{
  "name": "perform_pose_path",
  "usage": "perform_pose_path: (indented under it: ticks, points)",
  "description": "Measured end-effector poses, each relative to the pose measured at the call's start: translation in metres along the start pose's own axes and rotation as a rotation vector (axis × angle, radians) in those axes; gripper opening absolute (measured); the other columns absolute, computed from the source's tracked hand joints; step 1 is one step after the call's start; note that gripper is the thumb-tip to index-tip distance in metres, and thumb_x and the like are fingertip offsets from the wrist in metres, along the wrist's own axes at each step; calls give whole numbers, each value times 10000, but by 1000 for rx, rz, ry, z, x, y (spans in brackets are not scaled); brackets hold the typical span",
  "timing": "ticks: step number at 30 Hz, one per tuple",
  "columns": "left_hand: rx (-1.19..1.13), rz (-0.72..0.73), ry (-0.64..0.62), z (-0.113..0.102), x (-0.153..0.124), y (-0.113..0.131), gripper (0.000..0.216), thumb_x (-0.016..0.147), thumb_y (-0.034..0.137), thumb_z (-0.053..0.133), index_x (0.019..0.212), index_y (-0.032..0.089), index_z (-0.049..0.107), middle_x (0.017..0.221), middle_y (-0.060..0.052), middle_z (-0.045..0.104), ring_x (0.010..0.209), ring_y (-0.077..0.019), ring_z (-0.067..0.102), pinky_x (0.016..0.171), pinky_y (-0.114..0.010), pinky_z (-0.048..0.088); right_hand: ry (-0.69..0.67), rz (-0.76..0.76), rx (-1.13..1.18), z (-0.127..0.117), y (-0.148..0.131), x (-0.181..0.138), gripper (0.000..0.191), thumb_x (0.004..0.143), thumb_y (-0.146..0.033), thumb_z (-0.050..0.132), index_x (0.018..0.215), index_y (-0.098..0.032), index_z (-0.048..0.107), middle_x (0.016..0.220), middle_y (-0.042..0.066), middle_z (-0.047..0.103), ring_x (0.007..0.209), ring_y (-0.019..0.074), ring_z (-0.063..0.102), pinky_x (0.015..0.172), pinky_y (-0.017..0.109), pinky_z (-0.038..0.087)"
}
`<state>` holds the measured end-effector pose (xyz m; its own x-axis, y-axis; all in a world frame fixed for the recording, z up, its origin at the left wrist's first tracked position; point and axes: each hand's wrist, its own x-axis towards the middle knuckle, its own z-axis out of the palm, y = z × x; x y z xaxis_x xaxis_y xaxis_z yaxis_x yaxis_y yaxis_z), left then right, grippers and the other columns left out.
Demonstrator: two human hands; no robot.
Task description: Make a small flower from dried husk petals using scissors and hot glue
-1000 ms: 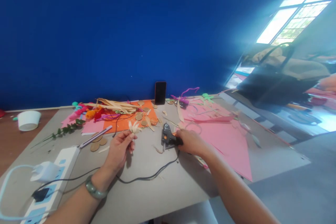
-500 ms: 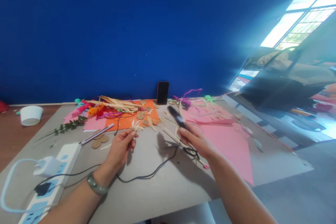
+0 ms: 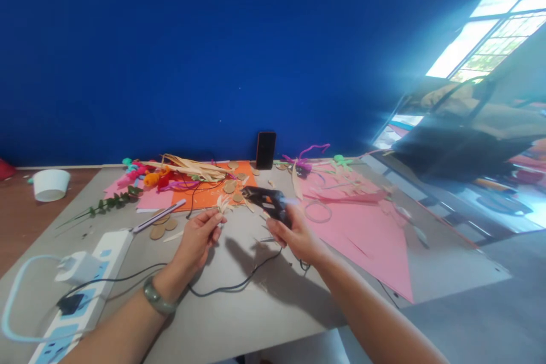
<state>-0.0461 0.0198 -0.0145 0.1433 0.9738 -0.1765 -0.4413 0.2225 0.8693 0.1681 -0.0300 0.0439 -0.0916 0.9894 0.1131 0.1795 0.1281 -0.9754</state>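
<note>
Between the thumb and fingers of my left hand (image 3: 203, 234) is a small pale flower of dry husk strips (image 3: 222, 205), its petals fanning upward. My right hand (image 3: 296, 232) grips a black hot glue gun (image 3: 268, 200) by its handle, with the nozzle pointing left and held a little above and to the right of the flower. A black cord (image 3: 239, 288) runs across the table from the glue gun's side to the left. Under my right hand, thin sticks (image 3: 268, 239) lie partly hidden.
A white power strip (image 3: 96, 284) with plugs lies at left, a pen-like stick (image 3: 160, 216) and brown discs (image 3: 164, 227) beyond it. Husk strips (image 3: 191, 168) cover orange paper (image 3: 205, 200). A phone (image 3: 265, 151) leans on the blue panel. Pink paper (image 3: 371, 244) lies right, a white cup (image 3: 51, 185) far left.
The glue gun has swung left and turned, so its nozzle is now nearer the flower. My left hand with the flower has hardly moved.
</note>
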Motion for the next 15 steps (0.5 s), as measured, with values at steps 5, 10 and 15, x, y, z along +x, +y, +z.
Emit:
perform_pose_path:
  ticks: [5,10,15]
  points:
    - [-9,13,15,0,1,-1,287,627,317,797,760,112,646,697,-9,661,385,5,405,335,-122,231,-203,-75,48,7,-20,12,282,850,-442,564,880,-172,491,660,1,557,557,111,518,541,253,429]
    - [-15,28,22,-1,2,0,276,620,312,801,734,113,647,683,-4,663,377,2,412,329,-125,236,-252,-38,73,10,-18,21,308,788,-416,636,930,-162,533,701,-9,507,584,103,465,552,248,415]
    - [-30,10,22,2,0,2,300,592,321,820,724,102,664,662,-12,658,380,-11,435,328,-130,276,-229,11,-97,18,-4,20,315,840,-446,556,939,-148,566,696,-13,462,584,100,413,518,228,358]
